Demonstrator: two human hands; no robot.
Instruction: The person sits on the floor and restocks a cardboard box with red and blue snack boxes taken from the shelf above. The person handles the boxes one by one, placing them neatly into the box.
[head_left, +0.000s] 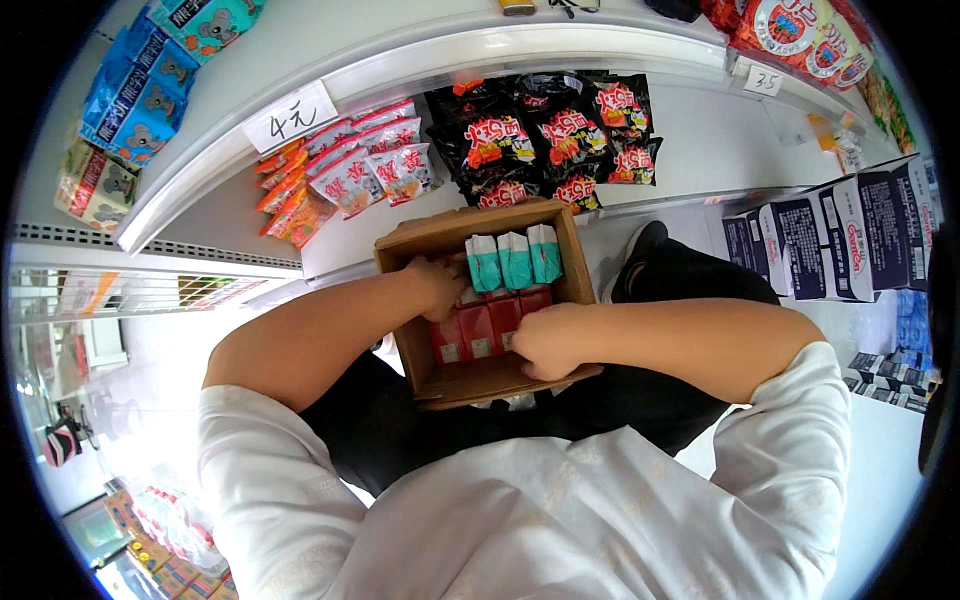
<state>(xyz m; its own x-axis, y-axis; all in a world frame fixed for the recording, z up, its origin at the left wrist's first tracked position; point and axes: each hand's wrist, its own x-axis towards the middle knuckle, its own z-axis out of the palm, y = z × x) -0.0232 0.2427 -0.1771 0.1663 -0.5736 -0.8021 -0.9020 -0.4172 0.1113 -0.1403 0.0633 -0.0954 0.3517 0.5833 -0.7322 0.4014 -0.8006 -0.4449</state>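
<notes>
An open cardboard box rests at my lap, between my knees. Inside it lie several red packs in a row, and three teal-and-white packets stand towards its far side. My left hand reaches into the box's left part, beside the teal packets; its fingertips are partly hidden, so its hold is unclear. Over the box's right side, my right hand is curled against the right end of the red packs, and its fingers are mostly hidden from view.
Beyond the box, a shelf holds black snack bags and white-and-red snack bags. Handwritten price cards hang on the shelf edge above. Dark-and-white cartons stand at the right. A wire rack is at the left.
</notes>
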